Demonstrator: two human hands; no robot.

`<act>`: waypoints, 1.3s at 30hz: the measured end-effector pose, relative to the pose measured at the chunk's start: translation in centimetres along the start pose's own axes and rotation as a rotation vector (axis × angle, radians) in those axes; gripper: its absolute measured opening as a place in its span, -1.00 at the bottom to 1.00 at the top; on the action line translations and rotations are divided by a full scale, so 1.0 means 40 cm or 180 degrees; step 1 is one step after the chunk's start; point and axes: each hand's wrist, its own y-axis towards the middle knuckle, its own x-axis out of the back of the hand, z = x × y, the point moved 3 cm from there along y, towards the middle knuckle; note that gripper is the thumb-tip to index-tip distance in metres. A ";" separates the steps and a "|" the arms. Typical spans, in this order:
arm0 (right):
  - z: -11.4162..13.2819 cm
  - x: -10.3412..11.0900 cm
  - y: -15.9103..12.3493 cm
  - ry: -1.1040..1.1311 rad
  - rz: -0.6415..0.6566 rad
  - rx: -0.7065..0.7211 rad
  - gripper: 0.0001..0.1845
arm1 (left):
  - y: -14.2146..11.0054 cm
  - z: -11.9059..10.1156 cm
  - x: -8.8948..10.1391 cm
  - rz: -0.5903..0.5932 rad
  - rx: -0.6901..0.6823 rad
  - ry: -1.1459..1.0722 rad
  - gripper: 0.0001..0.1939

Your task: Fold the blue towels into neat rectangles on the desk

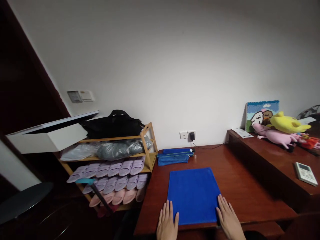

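A blue cloth point(193, 195) lies spread flat on the reddish-brown wooden table point(240, 186), close to its front edge. My left hand point(168, 221) rests at the cloth's lower left corner, fingers stretched out and pointing away from me. At the lower right side, my right hand point(228, 215) lies with fingers extended, the fingertips touching the cloth's edge. Neither hand grips anything. Behind the spread cloth, folded blue cloths point(173, 160) are stacked near the wall.
A shoe rack point(147, 133) with several slippers, plastic-wrapped bundles and a black bag point(112, 125) stands left of the table. On the raised surface at right are plush toys point(275, 135) and a white remote-like device point(306, 173). A black plug point(192, 136) trails a cable.
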 end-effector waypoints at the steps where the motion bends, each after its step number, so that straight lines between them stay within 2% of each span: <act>1: -0.002 -0.007 -0.006 0.0006 -0.0030 0.0044 -0.29 | 0.000 0.003 0.001 0.0029 -0.0002 0.0001 -0.32; 5: -0.004 -0.019 -0.012 -0.0004 -0.0158 0.0102 -0.29 | 0.014 0.008 0.015 0.0279 0.0105 0.0024 -0.28; 8: 0.002 -0.013 -0.009 0.0006 -0.0238 0.0081 -0.30 | 0.044 -0.047 0.038 0.0199 0.0097 -0.0065 -0.28; 11: 0.007 -0.005 -0.009 -0.0011 -0.0236 0.0079 -0.32 | 0.080 -0.191 0.062 0.0155 -0.0332 -0.0354 -0.32; 15: 0.006 -0.004 -0.011 -0.0027 -0.0145 0.0126 -0.32 | 0.111 -0.428 0.075 0.0451 -0.1264 -0.0795 -0.34; 17: 0.002 -0.010 -0.010 -0.0028 -0.0094 0.0173 -0.32 | 0.118 -0.499 0.066 0.0662 -0.1461 -0.0903 -0.32; 19: -0.002 -0.017 -0.007 -0.0018 -0.0105 0.0203 -0.33 | 0.120 -0.517 0.050 0.0792 -0.1500 -0.0874 -0.32; 20: -0.004 -0.020 -0.006 -0.0008 -0.0139 0.0195 -0.34 | 0.120 -0.506 0.041 0.0783 -0.1480 -0.0822 -0.33; 22: -0.006 -0.022 -0.005 0.0018 -0.0232 0.0136 -0.34 | 0.122 -0.448 0.028 0.0658 -0.1361 -0.0671 -0.35; 25: -0.003 -0.017 -0.007 0.0040 -0.0272 0.0076 -0.33 | 0.130 -0.296 0.030 0.0490 -0.0917 -0.0389 -0.33; 28: -0.001 -0.013 -0.016 0.0012 -0.0169 0.0080 -0.31 | 0.134 -0.132 0.052 0.0456 -0.0325 -0.0098 -0.26; 30: -0.001 -0.013 -0.019 -0.0041 -0.0041 0.0056 -0.28 | 0.131 -0.058 0.067 0.0416 -0.0081 0.0010 -0.23; 33: -0.001 -0.007 -0.003 -0.0140 0.0168 -0.0039 -0.26 | 0.123 -0.017 0.074 0.0357 -0.0003 0.0038 -0.19; 39: 0.035 0.063 0.142 -0.0206 0.0457 -0.0160 -0.24 | 0.119 -0.036 0.072 0.0351 -0.0020 -0.0088 -0.17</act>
